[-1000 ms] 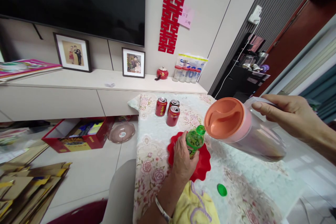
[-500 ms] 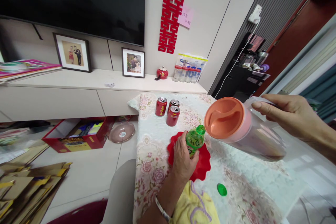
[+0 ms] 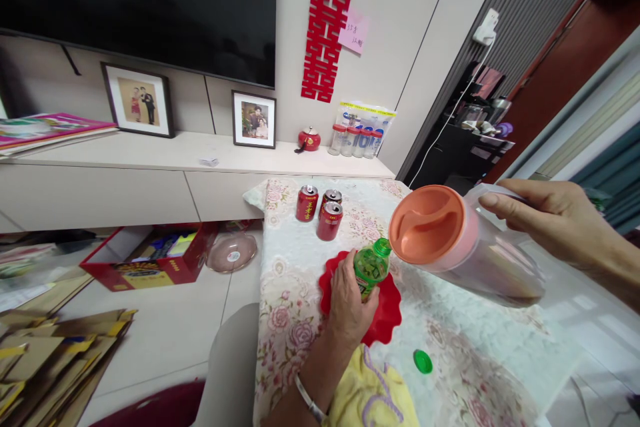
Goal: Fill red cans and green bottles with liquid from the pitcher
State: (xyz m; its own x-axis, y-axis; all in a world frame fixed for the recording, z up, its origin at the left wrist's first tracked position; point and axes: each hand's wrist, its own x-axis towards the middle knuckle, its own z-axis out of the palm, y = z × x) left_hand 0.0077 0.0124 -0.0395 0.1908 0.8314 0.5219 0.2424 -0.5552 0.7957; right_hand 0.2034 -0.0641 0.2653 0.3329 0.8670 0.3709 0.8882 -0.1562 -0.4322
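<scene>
Head view: one table (image 3: 300, 260) under a flowered cloth; one clear jug (image 3: 480, 260) with an orange lid, tilted over, gripped at its handle by the right hand (image 3: 550, 220); one red mat (image 3: 387, 313) on the cloth; three red cans (image 3: 307, 203) clustered beyond it; one green bottle (image 3: 371, 267), uncapped, on the mat, clasped by the left hand (image 3: 347, 303), mouth just under the jug's lid edge; one green cap (image 3: 423, 361) lying loose nearby.
</scene>
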